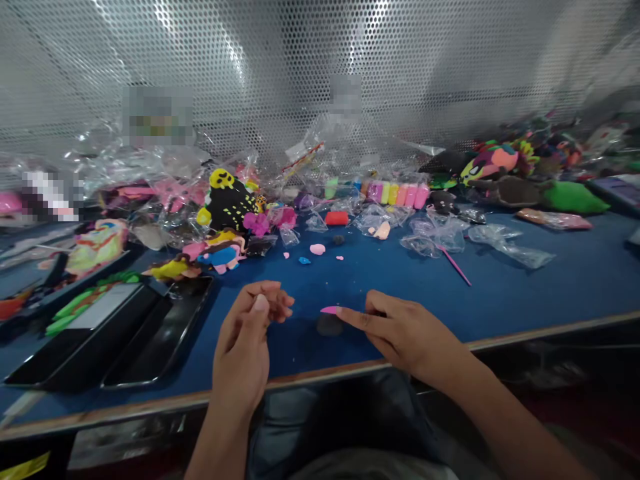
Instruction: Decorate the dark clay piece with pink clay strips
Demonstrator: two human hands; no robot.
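My right hand (407, 330) is closed around a pink clay modelling knife (330, 310), its pointed blade sticking out past the fingertips to the left. Just beneath the blade, a dark grey, flat round piece (330, 325), likely clay, lies on the blue table (295, 347). My left hand (250, 333) hovers to the left, fingers loosely curled and apart, with nothing visible in them. Beyond the hands lie a light pink clay lump (317, 249), a small blue piece (305, 261) and a small dark lump (339, 239).
Black trays (160, 333) stand at the left. A purple stick (455, 267) lies at the right near clear plastic bags (510, 243). Farther back are a red clay block (337, 218), a row of coloured clay packs (397, 193), and a black-and-yellow clay figure (230, 203) before a perforated metal panel (280, 67).
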